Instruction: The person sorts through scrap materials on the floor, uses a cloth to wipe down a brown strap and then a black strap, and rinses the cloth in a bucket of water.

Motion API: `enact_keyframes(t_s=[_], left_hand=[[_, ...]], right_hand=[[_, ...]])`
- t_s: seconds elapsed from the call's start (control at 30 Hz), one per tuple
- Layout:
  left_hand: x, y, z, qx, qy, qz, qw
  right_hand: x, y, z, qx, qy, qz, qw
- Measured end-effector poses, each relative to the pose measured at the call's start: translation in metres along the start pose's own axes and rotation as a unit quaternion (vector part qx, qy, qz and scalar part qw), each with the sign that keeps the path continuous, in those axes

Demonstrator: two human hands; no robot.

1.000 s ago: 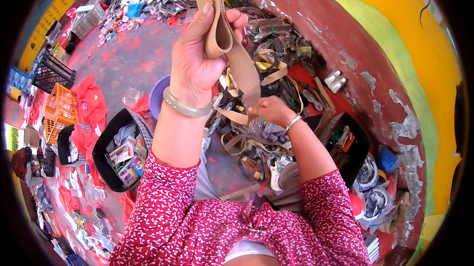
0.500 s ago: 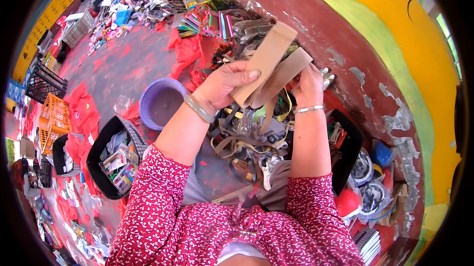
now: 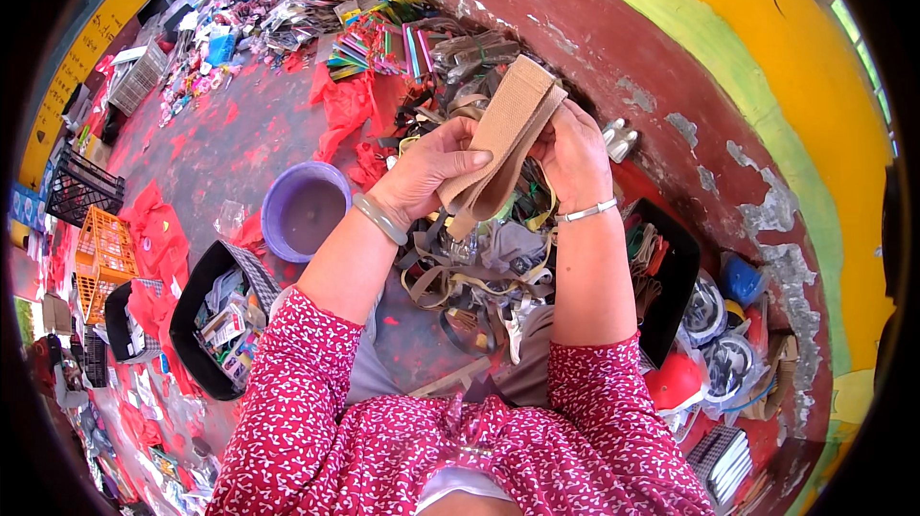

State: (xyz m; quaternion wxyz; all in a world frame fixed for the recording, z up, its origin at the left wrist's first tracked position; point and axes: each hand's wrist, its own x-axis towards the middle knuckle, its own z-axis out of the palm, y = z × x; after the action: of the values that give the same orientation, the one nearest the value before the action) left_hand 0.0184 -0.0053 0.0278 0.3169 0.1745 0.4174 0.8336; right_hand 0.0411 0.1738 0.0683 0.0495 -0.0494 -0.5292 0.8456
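Tan webbing strap [image 3: 506,137], folded: left hand [image 3: 429,169] pinches near end, thumb on top (likely keeping layers aligned); right hand [image 3: 575,160] grips right edge.

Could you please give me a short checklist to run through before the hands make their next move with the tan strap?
1. Left hand has a grip on the folded tan strap: ok, the thumb presses its outer face.
2. Right hand has a firm grip near the strap's upper end: cannot tell, its fingertips are partly hidden.
3. Strap layers lie flush: not ok, they gape at the lower end.
4. Strap is clear of the tangled straps beneath: cannot tell, they overlap in this single view.
5. Purple basin stands open side up: ok.
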Motion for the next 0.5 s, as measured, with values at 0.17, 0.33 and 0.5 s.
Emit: enact_keyframes(t_s=[0.17, 0.33, 0.5], left_hand=[[-0.005, 0.006, 0.004, -0.018, -0.030, -0.089, 0.995], [-0.001, -0.001, 0.005, 0.017, -0.030, -0.101, 0.994], [-0.005, -0.001, 0.010, 0.000, 0.011, -0.058, 0.998]], right_hand=[[-0.004, -0.002, 0.003, -0.030, 0.000, -0.004, 1.000], [-0.001, 0.004, 0.004, -0.063, 0.038, 0.002, 0.997], [0.001, 0.009, 0.005, 0.029, -0.004, 0.005, 1.000]])
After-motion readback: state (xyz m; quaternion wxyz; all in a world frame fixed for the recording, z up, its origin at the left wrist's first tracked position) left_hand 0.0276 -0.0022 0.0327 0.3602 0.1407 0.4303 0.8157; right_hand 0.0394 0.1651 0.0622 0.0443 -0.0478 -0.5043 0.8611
